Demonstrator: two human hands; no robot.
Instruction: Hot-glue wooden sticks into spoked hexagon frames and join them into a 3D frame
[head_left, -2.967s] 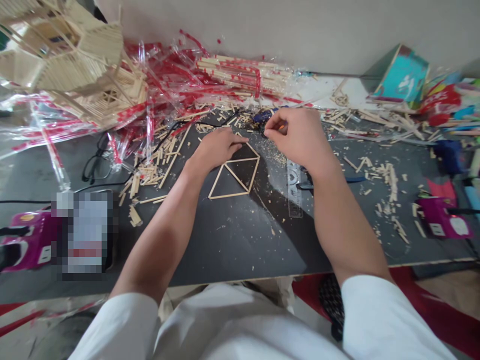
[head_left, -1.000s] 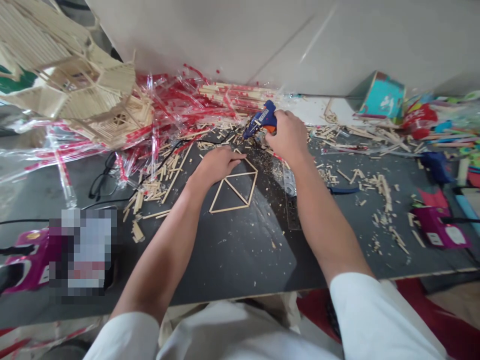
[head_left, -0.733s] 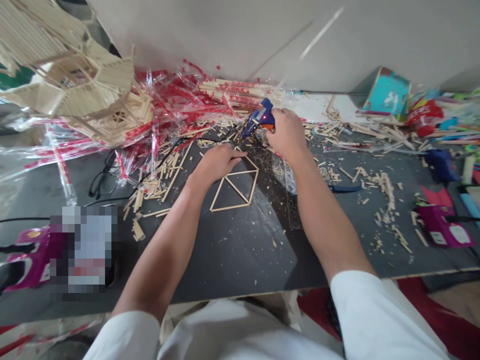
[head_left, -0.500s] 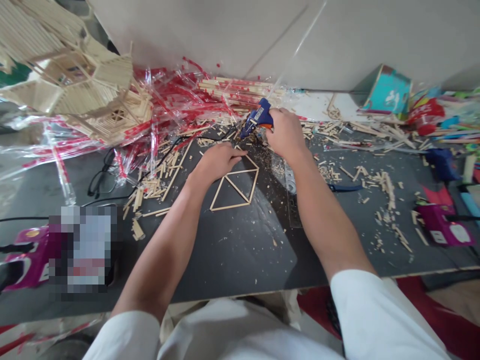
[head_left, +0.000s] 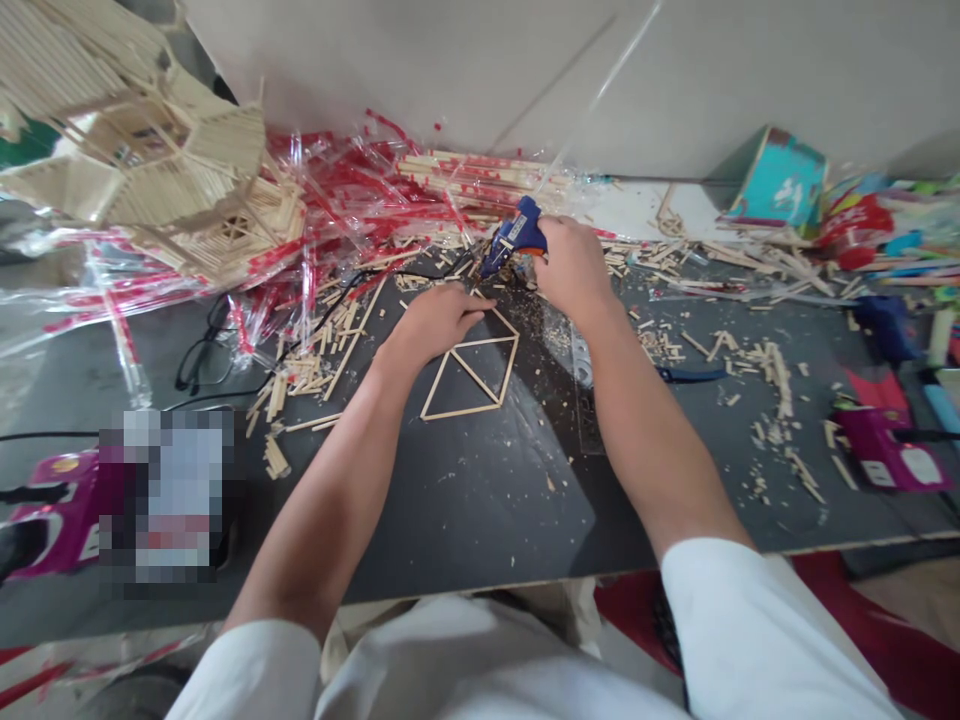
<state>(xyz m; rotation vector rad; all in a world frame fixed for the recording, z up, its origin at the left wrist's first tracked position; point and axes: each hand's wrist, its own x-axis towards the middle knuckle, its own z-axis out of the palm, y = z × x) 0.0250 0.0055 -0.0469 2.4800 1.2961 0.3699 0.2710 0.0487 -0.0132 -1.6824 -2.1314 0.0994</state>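
My right hand [head_left: 574,265] is wrapped round the handle of a blue glue gun [head_left: 517,235], whose nozzle points down and left. Just below that nozzle, my left hand [head_left: 439,318] grips the far side of a flat frame of thin wooden sticks [head_left: 460,411], thumb and forefinger close together. The frame lies on the dark table and has several sides with sticks running across its inside. My left hand hides its far left part. Whether the nozzle touches the wood, I cannot tell.
A large wooden-stick model [head_left: 180,190] stands at the back left beside red-and-clear plastic wrappers [head_left: 337,190]. Cut stick pieces [head_left: 307,370] litter the table. A ruler [head_left: 586,390] lies by my right forearm. A phone [head_left: 180,490] and purple power strips [head_left: 892,450] sit near the sides.
Almost nothing differs. Both hands, the glue gun and the stick frame stay in about the same place.
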